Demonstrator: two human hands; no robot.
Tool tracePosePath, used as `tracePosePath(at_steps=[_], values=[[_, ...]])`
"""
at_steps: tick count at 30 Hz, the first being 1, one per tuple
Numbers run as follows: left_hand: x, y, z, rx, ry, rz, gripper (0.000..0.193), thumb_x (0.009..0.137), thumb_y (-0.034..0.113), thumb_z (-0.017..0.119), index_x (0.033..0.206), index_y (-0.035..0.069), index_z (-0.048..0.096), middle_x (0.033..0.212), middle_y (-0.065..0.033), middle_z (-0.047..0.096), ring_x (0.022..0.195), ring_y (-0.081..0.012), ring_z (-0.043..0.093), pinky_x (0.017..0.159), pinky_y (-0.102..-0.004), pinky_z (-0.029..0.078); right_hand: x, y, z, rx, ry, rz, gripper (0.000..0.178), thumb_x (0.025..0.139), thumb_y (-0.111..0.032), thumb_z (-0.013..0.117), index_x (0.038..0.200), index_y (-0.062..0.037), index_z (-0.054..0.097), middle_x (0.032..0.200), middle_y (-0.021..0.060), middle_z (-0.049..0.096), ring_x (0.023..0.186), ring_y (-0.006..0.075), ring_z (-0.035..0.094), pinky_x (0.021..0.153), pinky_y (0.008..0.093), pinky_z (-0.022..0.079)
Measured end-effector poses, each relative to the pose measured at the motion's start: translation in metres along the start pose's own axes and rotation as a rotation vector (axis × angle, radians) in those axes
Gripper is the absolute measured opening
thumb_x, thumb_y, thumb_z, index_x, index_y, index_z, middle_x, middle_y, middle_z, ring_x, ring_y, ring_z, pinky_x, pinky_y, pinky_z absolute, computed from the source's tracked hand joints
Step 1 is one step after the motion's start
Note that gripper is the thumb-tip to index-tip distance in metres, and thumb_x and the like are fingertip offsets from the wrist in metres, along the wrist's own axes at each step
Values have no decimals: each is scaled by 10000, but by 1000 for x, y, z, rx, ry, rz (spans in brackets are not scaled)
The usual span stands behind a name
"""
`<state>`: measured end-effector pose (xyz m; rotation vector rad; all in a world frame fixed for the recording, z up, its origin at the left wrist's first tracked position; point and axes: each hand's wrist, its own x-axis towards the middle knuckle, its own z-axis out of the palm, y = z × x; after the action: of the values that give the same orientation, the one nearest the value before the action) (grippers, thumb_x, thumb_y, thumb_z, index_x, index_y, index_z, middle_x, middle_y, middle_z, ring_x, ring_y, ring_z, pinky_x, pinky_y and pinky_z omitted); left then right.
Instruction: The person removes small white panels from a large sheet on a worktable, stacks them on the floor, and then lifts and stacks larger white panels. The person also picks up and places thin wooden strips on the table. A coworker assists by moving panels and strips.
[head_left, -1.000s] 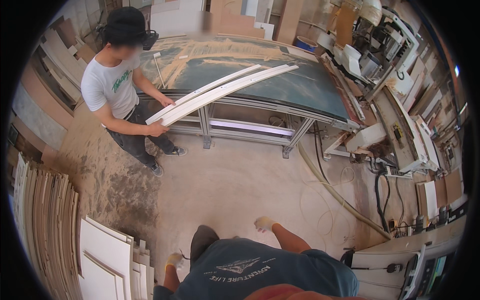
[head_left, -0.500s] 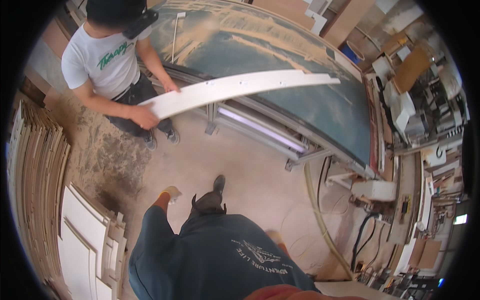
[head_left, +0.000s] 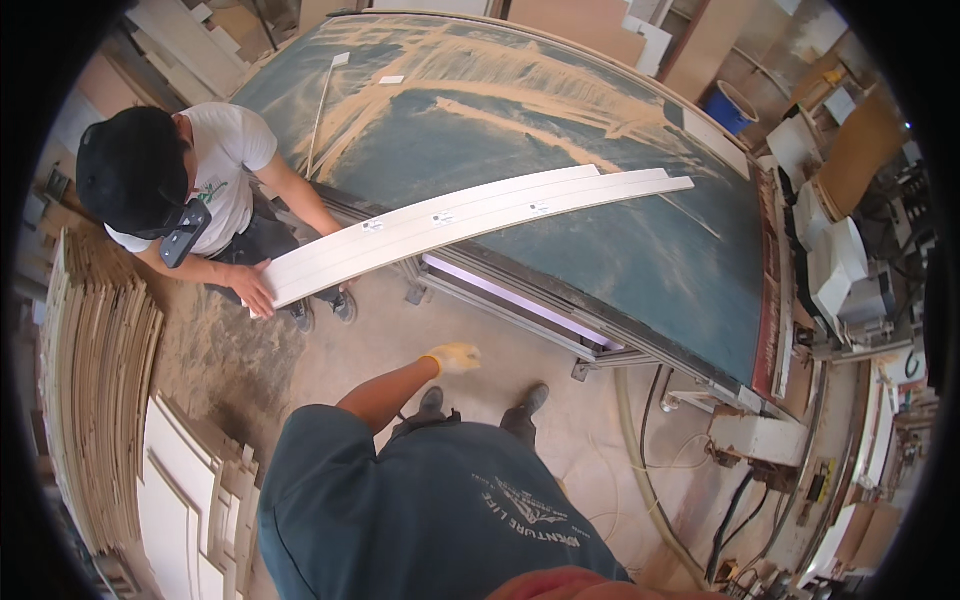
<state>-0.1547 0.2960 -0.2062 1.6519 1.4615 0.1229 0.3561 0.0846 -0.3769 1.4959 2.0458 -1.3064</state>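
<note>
My left hand (head_left: 456, 358), in a yellow work glove, is held out in front of my body over the floor. Its fingers look loosely bent with nothing in them. My right hand is hidden by my body. Ahead of me, long white boards (head_left: 420, 232) with small labels lie side by side. A co-worker (head_left: 225, 165) in a white shirt and black cap grips their near left end with both hands. The boards' other end reaches over the dusty dark tabletop (head_left: 640, 270); whether it rests there, I cannot tell.
Stacked panels (head_left: 100, 400) and white boards (head_left: 180, 500) stand at my left. A metal frame with a light strip (head_left: 520, 300) runs under the table. Hose (head_left: 640, 480) and cables lie on the floor at right. A blue bin (head_left: 730, 108) is at the back.
My left gloved hand has swung forward and to the right, away from my side. The co-worker has bent down over the boards, whose held end has shifted left and lower in view.
</note>
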Motion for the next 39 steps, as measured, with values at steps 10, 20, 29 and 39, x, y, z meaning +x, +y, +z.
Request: tracePosePath(at_steps=[10, 20, 29, 39], values=[[-38, -46, 80, -145, 36, -616, 375, 911, 318, 612, 1095, 15, 734, 959, -146, 748, 852, -287, 750, 746, -432, 587, 97, 27, -356, 683, -98, 242, 244, 949, -143, 545, 1147, -61, 662, 899, 67, 685, 753, 209, 704, 622, 360, 561], [-40, -18, 122, -231, 91, -793, 463, 937, 438, 571, 1073, 45, 774, 1154, -186, 743, 1098, -361, 688, 949, -486, 519, 149, -216, -536, 611, 396, -234, 360, 949, -43, 507, 1271, 43, 641, 1047, 134, 709, 856, 202, 728, 774, 313, 583], [49, 130, -64, -463, 299, -96, 536, 1005, 467, 567, 1335, 56, 663, 1349, -163, 663, 1220, -295, 630, 1097, -383, 452, 60, -429, -590, -20, 626, -987, 468, 856, -84, 711, 1306, -14, 607, 1258, 202, 645, 1134, 410, 613, 951, 434, 514], [237, 203, -123, -774, 53, -5, 372, 963, 244, 645, 1248, 8, 689, 1065, -69, 717, 921, -141, 661, 779, -301, 536, 140, -316, -664, -82, 625, -686, 450, 925, -285, 689, 1302, -51, 616, 1320, 176, 639, 1211, 384, 596, 999, 463, 508]])
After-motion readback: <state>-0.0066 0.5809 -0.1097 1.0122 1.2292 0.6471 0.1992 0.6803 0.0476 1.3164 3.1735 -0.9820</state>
